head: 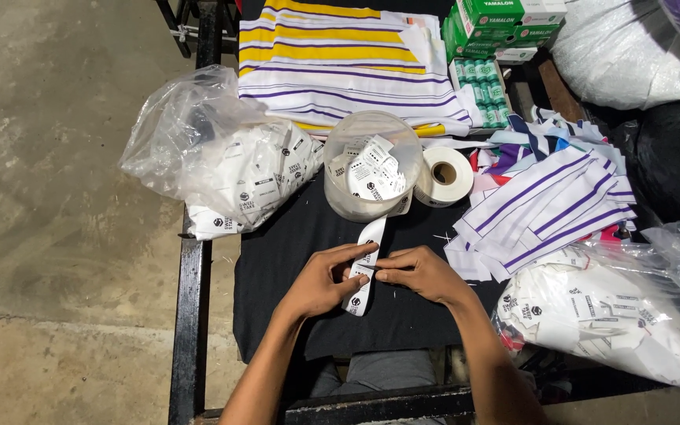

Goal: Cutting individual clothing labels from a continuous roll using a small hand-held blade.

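A white strip of printed labels (371,234) trails out of a clear plastic tub (372,161) full of loose labels and runs down onto the black cloth (293,244). My left hand (328,279) pinches the strip from the left. From the right, my right hand (421,273) pinches the same strip, fingertips almost meeting those of the left. The strip's lower end (356,303) hangs below my fingers.
A clear bag of white labels (226,165) lies at the left, another bag (615,323) at the right. A tape roll (444,175) stands beside the tub. Striped fabric pieces (548,208), folded striped cloth (340,63), green boxes (497,24) and the black table frame (189,315) surround the cloth.
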